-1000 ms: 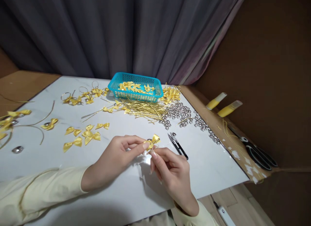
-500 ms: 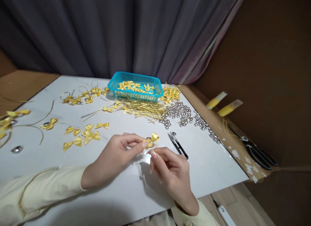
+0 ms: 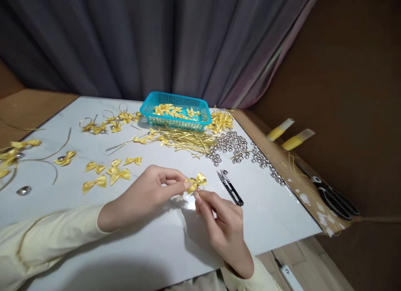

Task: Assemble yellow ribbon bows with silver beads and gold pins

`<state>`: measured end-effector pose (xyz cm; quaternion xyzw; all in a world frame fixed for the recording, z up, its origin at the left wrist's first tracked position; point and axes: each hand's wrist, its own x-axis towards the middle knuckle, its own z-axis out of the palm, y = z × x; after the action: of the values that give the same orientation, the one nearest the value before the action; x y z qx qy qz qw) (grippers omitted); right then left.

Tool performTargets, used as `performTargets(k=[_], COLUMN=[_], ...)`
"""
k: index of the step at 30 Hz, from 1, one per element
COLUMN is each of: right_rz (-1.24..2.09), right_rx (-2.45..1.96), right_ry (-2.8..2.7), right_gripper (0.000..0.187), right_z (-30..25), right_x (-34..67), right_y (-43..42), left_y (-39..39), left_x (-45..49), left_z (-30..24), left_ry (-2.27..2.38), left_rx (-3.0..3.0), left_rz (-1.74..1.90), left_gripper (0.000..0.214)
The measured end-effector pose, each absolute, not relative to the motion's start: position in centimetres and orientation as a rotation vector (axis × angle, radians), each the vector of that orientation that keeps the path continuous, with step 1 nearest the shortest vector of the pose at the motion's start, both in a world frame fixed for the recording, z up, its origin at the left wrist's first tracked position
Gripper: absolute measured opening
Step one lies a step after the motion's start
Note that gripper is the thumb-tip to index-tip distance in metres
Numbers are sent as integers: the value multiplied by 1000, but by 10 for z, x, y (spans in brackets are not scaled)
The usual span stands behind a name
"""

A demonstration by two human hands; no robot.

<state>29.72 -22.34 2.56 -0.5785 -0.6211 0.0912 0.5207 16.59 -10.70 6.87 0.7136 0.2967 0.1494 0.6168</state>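
Observation:
A yellow satin ribbon bow (image 3: 200,180) is pinched between the thumb and fingers of my left hand (image 3: 153,186), just above the white tabletop. My right hand (image 3: 224,222) has its thumb and forefinger pressed together at the bow's lower edge. A thin strand seems to run there, but what those fingertips hold is too small to make out. Black-handled thread snips (image 3: 230,188) lie to the right of the bow. Several loose yellow bows (image 3: 120,176) rest on the table left of my hands.
A turquoise basket (image 3: 175,124) of yellow bows stands at the back. Before it lie gold cords (image 3: 191,140) and many small silver beads (image 3: 232,142). Finished-looking looped bows (image 3: 98,128) are at the back left. Large scissors (image 3: 332,199) and two yellow-and-clear tubes (image 3: 297,139) lie right.
My right fingertips have come slightly closer to the bow. My left forearm has shifted a little, and the view has moved slightly.

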Motion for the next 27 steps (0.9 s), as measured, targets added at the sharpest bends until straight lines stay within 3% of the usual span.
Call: performTargets(k=[10, 27], right_rz=[162, 716], right_rx=[-1415, -1325], right_ry=[-1468, -920], right_gripper=[15, 25], right_z=[23, 16], right_x=[295, 284], right_y=[-222, -211], left_y=[-110, -122], left_x=[166, 171], left_z=[64, 56], left_ry=[688, 624], left_rx=[1724, 1993], left_rz=[428, 716], left_gripper=[20, 23])
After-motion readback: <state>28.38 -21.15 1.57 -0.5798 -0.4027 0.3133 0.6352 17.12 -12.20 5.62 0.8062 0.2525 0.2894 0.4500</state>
